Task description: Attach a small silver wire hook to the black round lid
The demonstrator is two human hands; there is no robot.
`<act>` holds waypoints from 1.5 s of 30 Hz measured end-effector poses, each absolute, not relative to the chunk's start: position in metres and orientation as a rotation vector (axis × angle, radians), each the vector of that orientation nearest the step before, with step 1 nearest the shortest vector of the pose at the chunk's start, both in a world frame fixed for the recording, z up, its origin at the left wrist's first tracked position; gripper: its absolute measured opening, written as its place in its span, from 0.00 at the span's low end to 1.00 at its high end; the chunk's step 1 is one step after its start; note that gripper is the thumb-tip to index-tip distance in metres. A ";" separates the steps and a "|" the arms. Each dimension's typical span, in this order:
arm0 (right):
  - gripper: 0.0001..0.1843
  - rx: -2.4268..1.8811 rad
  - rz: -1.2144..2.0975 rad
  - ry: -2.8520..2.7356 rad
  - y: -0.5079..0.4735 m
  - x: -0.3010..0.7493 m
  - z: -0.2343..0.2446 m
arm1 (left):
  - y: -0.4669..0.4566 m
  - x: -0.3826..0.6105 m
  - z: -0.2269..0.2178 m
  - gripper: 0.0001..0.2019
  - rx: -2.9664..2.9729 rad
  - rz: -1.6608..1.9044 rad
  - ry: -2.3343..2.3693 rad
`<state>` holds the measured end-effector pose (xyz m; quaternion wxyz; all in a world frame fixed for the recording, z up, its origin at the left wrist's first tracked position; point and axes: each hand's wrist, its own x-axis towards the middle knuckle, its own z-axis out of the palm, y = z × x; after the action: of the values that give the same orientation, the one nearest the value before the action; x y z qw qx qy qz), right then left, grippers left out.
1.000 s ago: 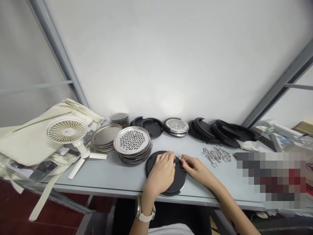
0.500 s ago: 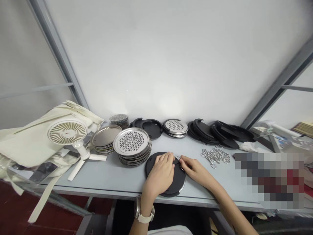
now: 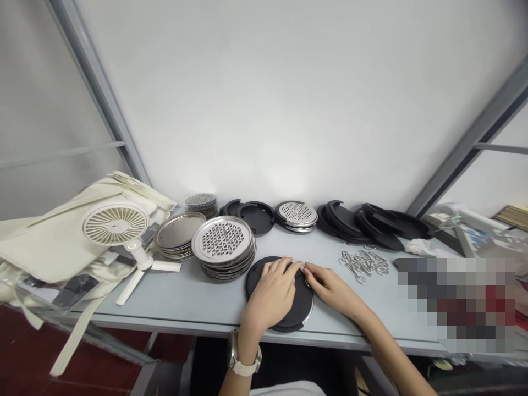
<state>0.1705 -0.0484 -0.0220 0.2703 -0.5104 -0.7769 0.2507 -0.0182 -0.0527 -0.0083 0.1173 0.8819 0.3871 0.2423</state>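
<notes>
A round black plastic disc (image 3: 299, 308) lies on the table near its front edge, with a strip of shiny metal rim at its right side. My left hand (image 3: 272, 294) rests flat over it, fingers stretched, the index finger reaching toward my right fingertips. At the disc's upper right edge, my right hand (image 3: 325, 283) pinches a thin metal wire loop (image 3: 303, 266), mostly hidden by the fingers. Several similar wire loops (image 3: 363, 262) lie in a loose pile to the right. Left of the disc stands a stack of round metal grater plates (image 3: 223, 240).
Behind are plain metal discs (image 3: 179, 231), black rings (image 3: 256, 217), a perforated metal plate stack (image 3: 297, 213) and black plastic covers (image 3: 344, 220). A white fan (image 3: 115, 224) and a cream bag (image 3: 61, 236) occupy the left end. Assorted items, partly blurred out, lie at the right.
My left index finger has stretched out toward the wire loop at my right fingertips. The right hand and the disc have barely moved.
</notes>
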 end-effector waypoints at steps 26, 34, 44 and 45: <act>0.16 -1.428 0.639 -2.061 -0.048 0.171 -0.025 | -0.054 -0.018 -0.008 0.16 2.541 0.711 1.093; 0.16 -1.431 0.620 -2.074 -0.047 0.172 -0.028 | -0.052 -0.018 -0.013 0.16 2.463 0.799 1.060; 0.14 -1.449 0.621 -2.061 -0.047 0.172 -0.027 | -0.053 -0.018 -0.011 0.17 2.473 0.786 1.060; 0.14 -1.450 0.621 -2.058 -0.047 0.172 -0.027 | -0.053 -0.018 -0.011 0.17 2.478 0.778 1.059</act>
<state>0.1720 -0.0472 -0.0274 0.2708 -0.5384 -0.7640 0.2306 -0.0181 -0.0531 -0.0105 0.1676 0.8710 0.3721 0.2735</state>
